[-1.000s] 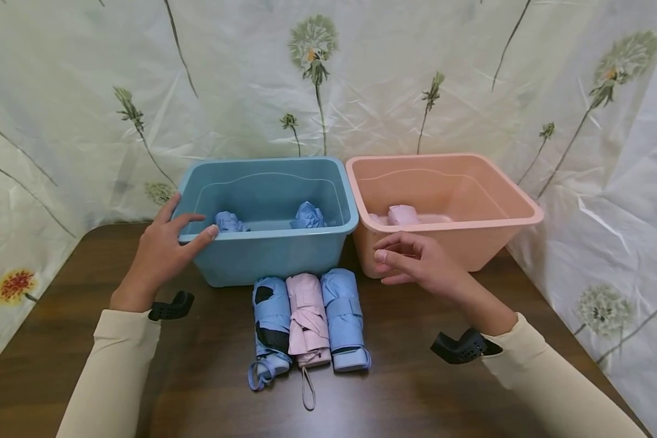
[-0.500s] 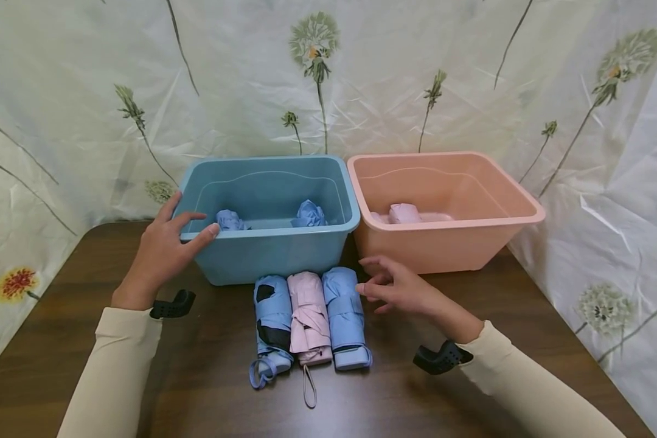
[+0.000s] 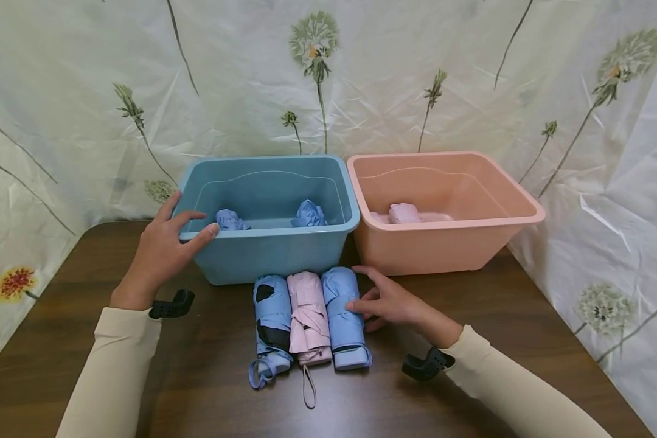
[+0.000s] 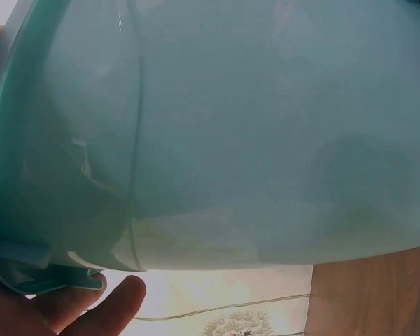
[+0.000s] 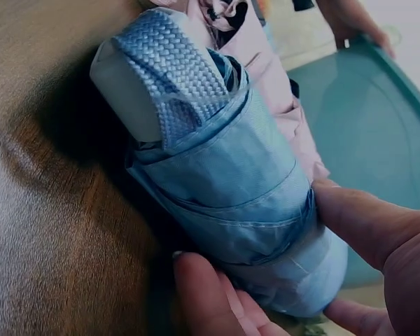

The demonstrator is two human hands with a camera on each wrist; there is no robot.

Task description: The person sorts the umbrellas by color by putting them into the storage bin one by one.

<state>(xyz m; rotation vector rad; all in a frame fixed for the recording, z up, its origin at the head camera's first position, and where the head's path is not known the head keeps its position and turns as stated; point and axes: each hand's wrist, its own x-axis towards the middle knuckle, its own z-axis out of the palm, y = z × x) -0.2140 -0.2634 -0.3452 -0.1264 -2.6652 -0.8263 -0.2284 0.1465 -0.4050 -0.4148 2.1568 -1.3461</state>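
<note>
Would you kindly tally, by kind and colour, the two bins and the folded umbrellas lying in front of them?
Blue umbrellas: 2
Pink umbrella: 1
Blue bin: 1
Peach bin: 1
Total: 5

This is a screened-off indoor corner; whether home or workplace cannot be told. A dark wood-grain desk [image 3: 208,377] backs onto creased, dandelion-printed sheeting [image 3: 383,79] at the rear and sides, and carries plastic tubs [image 3: 274,258] and folded umbrellas [image 3: 306,298].
</note>
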